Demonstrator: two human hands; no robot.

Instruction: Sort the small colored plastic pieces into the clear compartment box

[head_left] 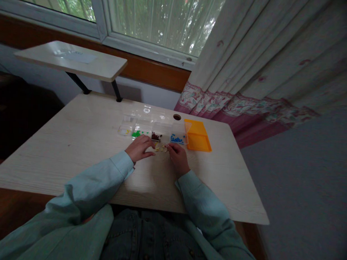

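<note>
A small pile of pale beads [160,147] lies on the table [76,141], a little nearer the far edge than the near one, with a hand on each side. The left hand [139,148] touches its left edge with fingers stretched toward it, and the right hand [176,154] curls over its right edge. Each grip looks drawn in at the fingertips, but the beads are too small to show whether either is clamped on one or merely resting. Judging by this, the work in hand is picking through the loose pile. A further pick would call for a fine pinch on a single bead and a short reach forward. Just beyond the pile stands a row of clear boxes [146,125] holding yellow beads [124,131], green beads [137,133], dark red beads [155,136] and blue beads [177,139], the last nearly touching the right fingertips. An orange tray [197,136] lies just right of the blue lot, near a cable hole [177,117]. To the left the tabletop runs bare and wide. The right edge is closer, past the tray, with a curtain [263,72] hanging beyond. A raised shelf [73,60] stands at the far left, well apart from the hands.
</note>
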